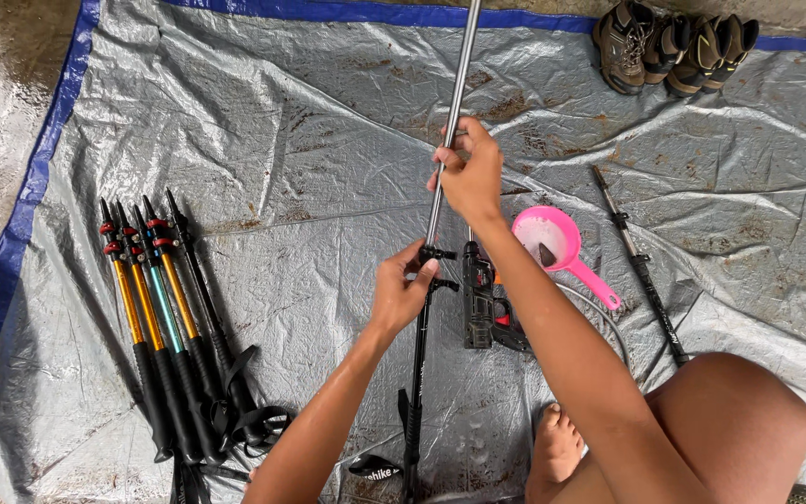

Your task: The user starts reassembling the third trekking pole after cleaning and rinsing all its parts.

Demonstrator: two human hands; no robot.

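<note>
I hold a long trekking pole upright over a grey tarp (310, 140). My right hand (470, 174) grips its thin silver upper shaft (460, 70). My left hand (401, 289) is closed around the black clamp joint (435, 254), just above the pole's black lower section (417, 373). The strap and grip end hang down near my knees.
Several collapsed trekking poles (165, 327) with gold, teal and black shafts lie at the left. A black spray gun (482, 299) with hose and a pink scoop (562, 247) lie right of my hands. One black pole section (641, 266) lies further right. Hiking shoes (673, 42) stand at the top right.
</note>
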